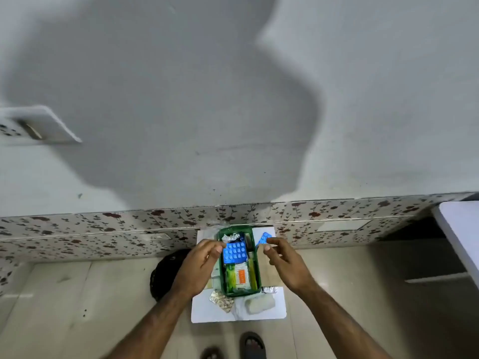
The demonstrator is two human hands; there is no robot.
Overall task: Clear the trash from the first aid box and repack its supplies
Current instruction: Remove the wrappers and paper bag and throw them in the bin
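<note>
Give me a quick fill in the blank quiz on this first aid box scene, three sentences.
1. The first aid box is ____ in colour.
2. The right hand holds a small ____ blister strip above the white board.
3. The left hand touches the large blue pill sheet lying ____ the box.

Missing words: green; blue; inside

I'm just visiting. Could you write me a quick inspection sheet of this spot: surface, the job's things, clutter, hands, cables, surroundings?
Surface: white board on a pale floor.
Job's things: green box holding packets; large blue pill strip at its top.
Clutter: foil strip and white roll beside the box.
Hands: left hand on the large strip; right hand pinching a small blue strip.
Cables: nothing seen.
Surroundings: floral tile skirting, grey wall, dark bag.
</note>
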